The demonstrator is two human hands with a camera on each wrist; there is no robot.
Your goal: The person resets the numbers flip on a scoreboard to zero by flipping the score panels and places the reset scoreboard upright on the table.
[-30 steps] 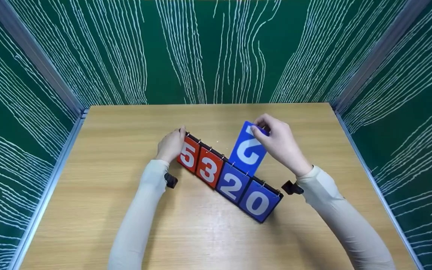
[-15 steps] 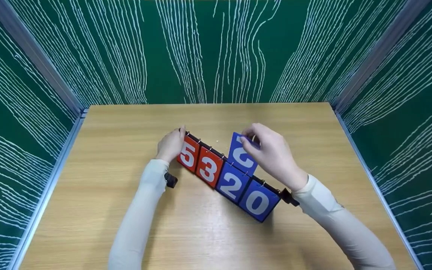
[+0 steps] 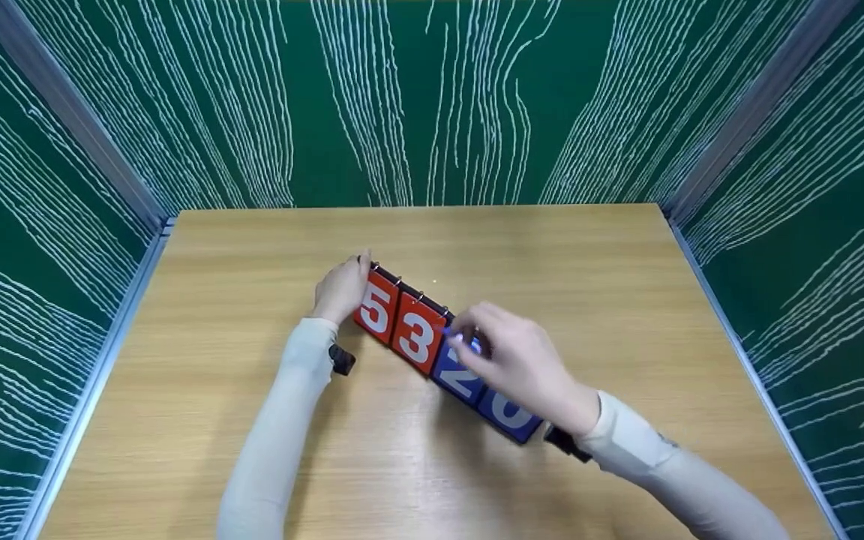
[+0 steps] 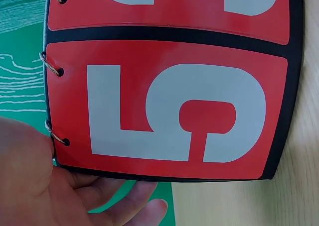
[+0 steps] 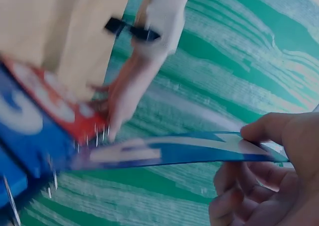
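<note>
A way lay behind the scoreboard (image 3: 415,337), along the far edge of the counter (image 3: 252,255), and another between the sleeves (image 3: 274,427), toward the near edge. Walls (image 3: 417,97) closed off the far, left and right edges. Left fingers (image 3: 364,268) blocked the scoreboard's far-left end; right fingers (image 5: 227,206) and their card (image 5: 184,154) blocked the half nearer the right edge.

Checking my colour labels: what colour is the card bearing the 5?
The card is red; it shows best in the left wrist view.
</note>
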